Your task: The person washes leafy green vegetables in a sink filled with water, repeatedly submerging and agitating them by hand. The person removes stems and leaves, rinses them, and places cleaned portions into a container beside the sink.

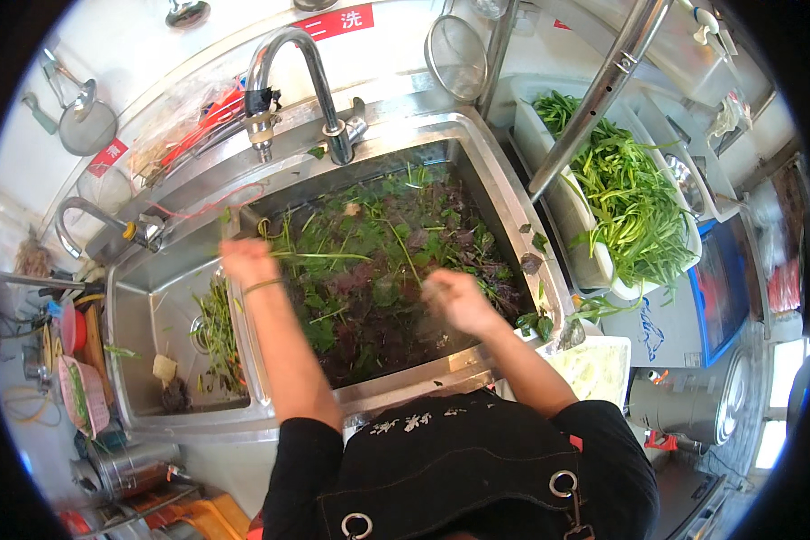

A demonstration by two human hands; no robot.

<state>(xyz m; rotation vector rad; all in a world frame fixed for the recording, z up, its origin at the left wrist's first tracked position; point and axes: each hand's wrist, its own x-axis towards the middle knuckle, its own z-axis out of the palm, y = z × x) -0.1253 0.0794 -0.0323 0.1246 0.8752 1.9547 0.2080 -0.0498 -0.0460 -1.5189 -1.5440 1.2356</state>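
My left hand (246,262) is blurred, over the divider between two steel basins. A long green stem (320,256) runs rightward from its fingers over the water. Above the right side of the large basin (489,169) is my right hand (460,302), also blurred, its fingers curled. The tip of a thin stalk (405,251) lies close to these fingers; whether they grip it is unclear. Green and purple leafy vegetables (385,293) float in dark water below both hands. Cut stems and leaves (219,331) are heaped in the smaller left basin (165,280).
A tall chrome faucet (337,138) arches over the large basin's back rim; a smaller faucet (101,212) serves the left one. At right, a white tub (584,223) overflows with leafy greens (624,192), crossed by a slanted steel pole (597,101). A mesh strainer (455,57) hangs behind.
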